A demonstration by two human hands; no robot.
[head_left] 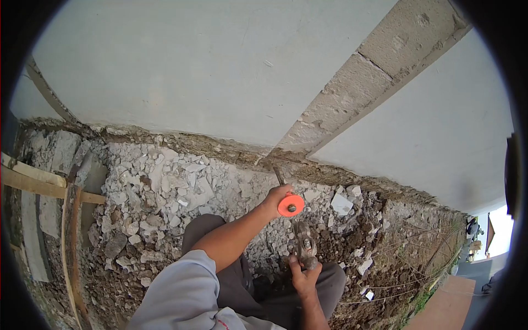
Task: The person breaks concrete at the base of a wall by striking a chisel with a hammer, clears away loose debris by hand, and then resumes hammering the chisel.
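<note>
My left hand (278,200) is wrapped round a chisel (279,175) just behind its round orange hand guard (290,205). The chisel's far end reaches the rough foot of the wall (264,160), below the bare concrete strip. Closer to my body, my right hand (305,276) grips a dusty grey hammer (304,240). Its head lies a little below the orange guard, apart from the chisel's struck end. Most of the hammer's handle is hidden by my fingers and the viewing angle.
Broken white plaster and rubble (170,187) cover the ground along the painted wall (192,71). A bare concrete strip (352,91) runs up the wall. Wooden boards (71,242) stand at the left. Dark soil and thin twigs (407,247) lie to the right.
</note>
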